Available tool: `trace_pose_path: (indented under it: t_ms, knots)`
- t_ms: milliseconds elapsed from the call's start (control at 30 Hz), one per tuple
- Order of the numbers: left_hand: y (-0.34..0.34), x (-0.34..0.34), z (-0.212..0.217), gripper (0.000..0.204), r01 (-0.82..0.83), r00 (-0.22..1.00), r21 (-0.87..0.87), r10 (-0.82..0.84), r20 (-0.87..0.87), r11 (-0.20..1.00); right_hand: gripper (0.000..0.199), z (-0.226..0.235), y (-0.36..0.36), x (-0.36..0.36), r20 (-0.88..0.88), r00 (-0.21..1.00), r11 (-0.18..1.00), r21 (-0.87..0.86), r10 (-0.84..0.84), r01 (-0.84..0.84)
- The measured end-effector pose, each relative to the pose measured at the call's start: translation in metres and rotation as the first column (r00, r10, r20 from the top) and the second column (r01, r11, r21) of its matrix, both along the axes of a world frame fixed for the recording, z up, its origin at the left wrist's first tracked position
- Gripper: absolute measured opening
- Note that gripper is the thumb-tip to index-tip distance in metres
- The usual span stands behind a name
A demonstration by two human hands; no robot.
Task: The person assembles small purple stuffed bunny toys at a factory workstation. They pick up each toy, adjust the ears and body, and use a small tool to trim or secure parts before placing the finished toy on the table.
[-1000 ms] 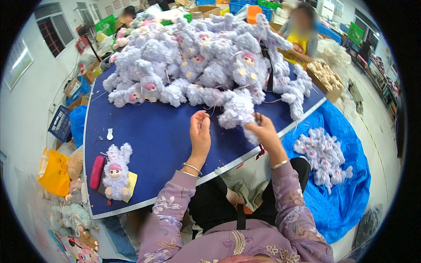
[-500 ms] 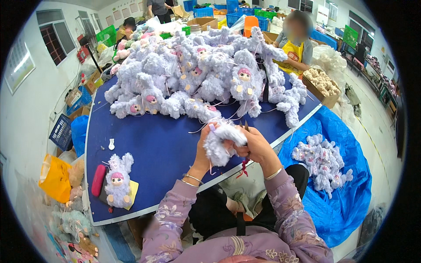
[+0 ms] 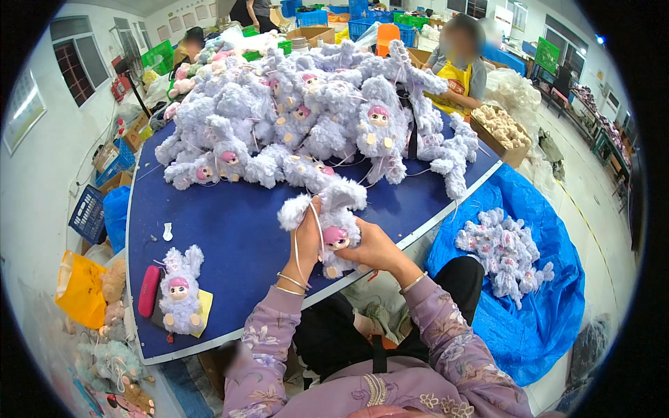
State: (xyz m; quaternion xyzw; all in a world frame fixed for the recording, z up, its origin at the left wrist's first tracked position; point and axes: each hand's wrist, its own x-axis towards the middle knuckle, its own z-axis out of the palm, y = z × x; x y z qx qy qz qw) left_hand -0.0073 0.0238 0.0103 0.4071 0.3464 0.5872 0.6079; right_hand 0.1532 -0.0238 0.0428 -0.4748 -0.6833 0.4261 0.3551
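Note:
A lavender plush doll (image 3: 337, 237) with long ears, a pink-haired face and small pale feet is held upright between my hands, above the near edge of the blue table. My left hand (image 3: 306, 237) is closed on its left side by an ear, and a thin pale cord (image 3: 296, 244) loops down beside it. My right hand (image 3: 378, 249) grips the body next to the face, thumb near the cheek. Something small and red (image 3: 373, 274) shows under the right hand; whatever else that palm contains is hidden.
A big heap of similar plush dolls (image 3: 237, 104) covers the far half of the table (image 3: 230, 230). One doll (image 3: 182, 292) lies at left beside a pink case (image 3: 148, 291). More dolls lie on a blue sheet (image 3: 550, 327) at right. A co-worker (image 3: 456, 76) sits far right.
The doll has been turned so its face and feet show. Dark pointed tool tips seen at my right hand earlier are out of sight. The view has shifted slightly.

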Motion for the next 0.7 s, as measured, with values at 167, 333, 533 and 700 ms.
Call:
trace_pose_path:
  t_ms: [167,333,533,700]
  knots:
    - [0.003,-0.023,0.024,0.038,0.044,0.893,0.026,-0.028,-0.450,0.999,0.048,0.001,0.011,0.034,-0.028,0.980,0.972,-0.125,0.198,-0.200]
    - [-0.003,-0.031,0.028,0.034,0.144,0.940,0.001,-0.137,-0.314,0.990,0.041,0.010,0.002,0.049,0.023,0.954,0.940,-0.179,0.299,-0.291]
    - [0.010,-0.046,0.025,0.031,0.272,0.913,-0.115,-0.294,-0.283,0.955,0.042,0.005,-0.005,0.054,0.047,0.954,0.926,-0.259,0.296,-0.274]
    - [0.017,-0.044,0.010,0.034,0.249,0.943,-0.097,-0.264,-0.201,0.963,0.044,0.012,-0.009,0.051,0.033,0.936,0.898,-0.299,0.349,-0.324]
